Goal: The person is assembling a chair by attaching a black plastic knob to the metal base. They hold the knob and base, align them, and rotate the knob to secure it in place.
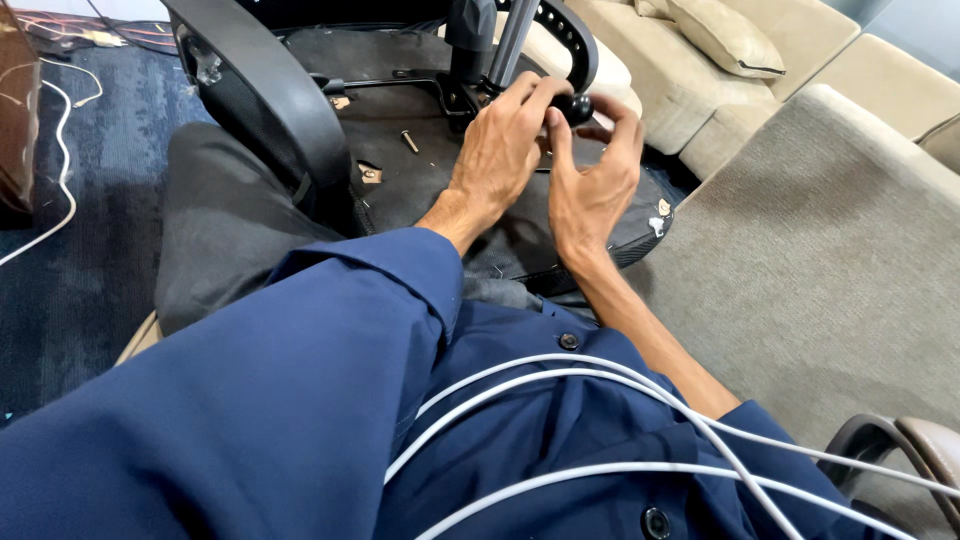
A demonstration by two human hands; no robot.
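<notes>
Both hands meet at a round black knob [574, 107] under the upturned office chair seat [400, 180]. The left hand [497, 150] pinches beside it, the right hand [590, 175] cups it; a firm, square grip seems best to stop slipping

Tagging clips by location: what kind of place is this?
Probably a lounge or office sitting area, used here as a makeshift repair spot. A beige sofa with a cushion stands behind, blue carpet covers the floor, and both hands work on an upturned office chair.
</notes>
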